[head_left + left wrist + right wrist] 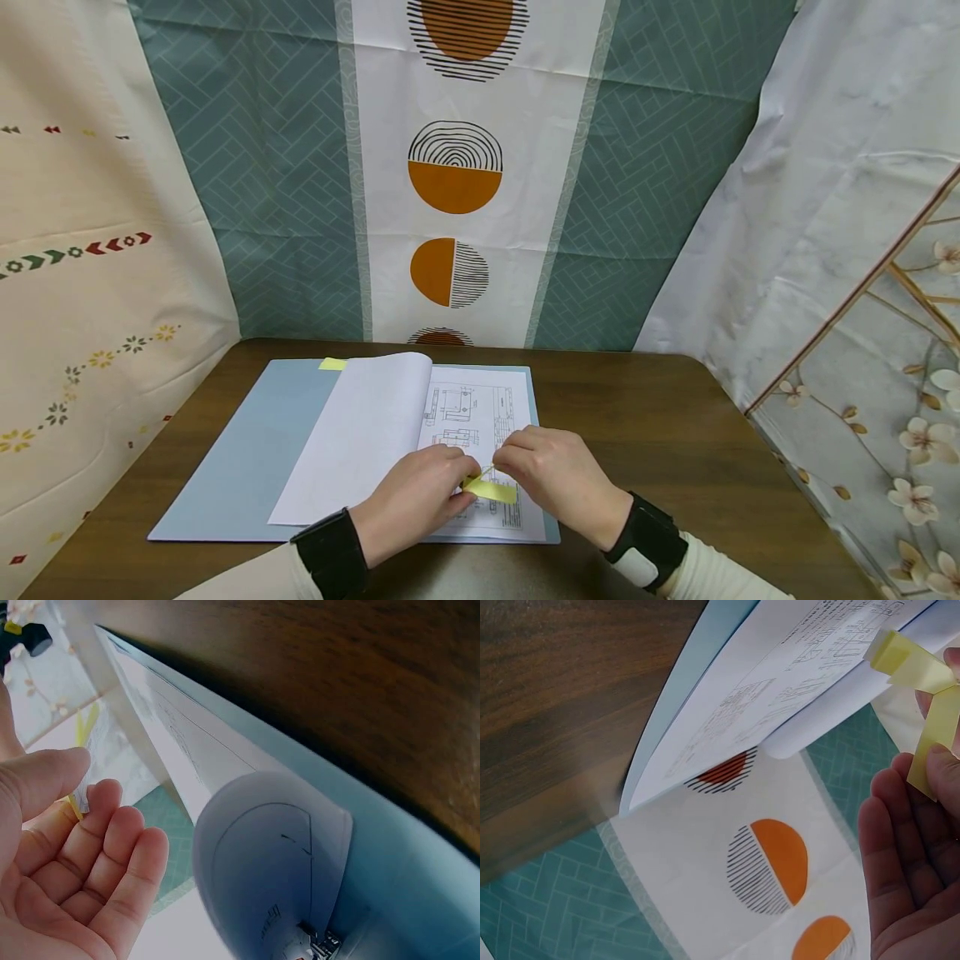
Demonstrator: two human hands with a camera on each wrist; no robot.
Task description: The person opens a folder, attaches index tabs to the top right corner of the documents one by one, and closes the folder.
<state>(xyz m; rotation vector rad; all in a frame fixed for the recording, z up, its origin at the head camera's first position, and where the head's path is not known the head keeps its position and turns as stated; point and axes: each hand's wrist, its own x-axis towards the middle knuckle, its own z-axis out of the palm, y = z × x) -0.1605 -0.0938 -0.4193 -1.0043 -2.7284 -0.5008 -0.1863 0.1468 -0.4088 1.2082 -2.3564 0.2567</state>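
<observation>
My left hand (pixel 420 485) pinches a thin yellow sticky-note pad (pixel 492 491) between thumb and fingers, above the printed drawing sheet (pixel 480 392). With thumb and fingertips, my right hand (pixel 558 477) pinches the end of a narrow yellow strip (pixel 936 739). That strip runs up to the pad at the left fingers, and the two spread apart in a V. In the left wrist view the left thumb and index finger (pixel 49 780) meet on the yellow paper, whose held end is mostly hidden.
A light blue folder (pixel 232 450) lies spread on the brown wooden table (pixel 637 417). Turned-over white pages (pixel 352 442) curl up along its middle. A yellow sticky tab (pixel 332 364) shows at the folder's top edge. Patterned cloths (pixel 292 167) hang behind and at both sides.
</observation>
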